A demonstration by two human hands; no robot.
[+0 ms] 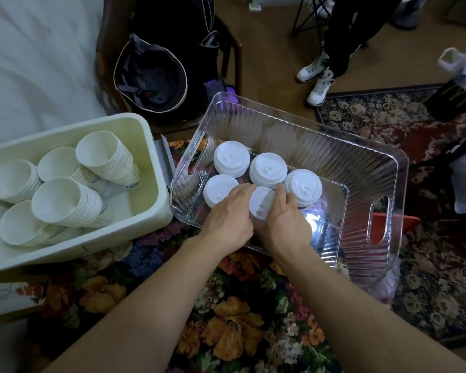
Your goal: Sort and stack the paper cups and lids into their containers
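Observation:
A clear ribbed plastic bin [361, 168] holds several stacks of white lids. One lid stack [261, 203] stands at the bin's near side, and both my hands wrap it: my left hand [230, 214] on its left flank, my right hand [285, 219] on its right. Other lid stacks [231, 157] stand touching around it. To the left, a cream tub [145, 135] holds several stacks of white paper cups [105, 154], all lying tilted on their sides.
A dark helmet [151, 79] and bag lie behind the tub. Someone's feet in white sneakers [318, 82] stand at the back. A floral cloth [226, 319] covers the surface beneath my arms; a patterned rug [428, 238] lies to the right. A red object [382, 227] shows behind the bin.

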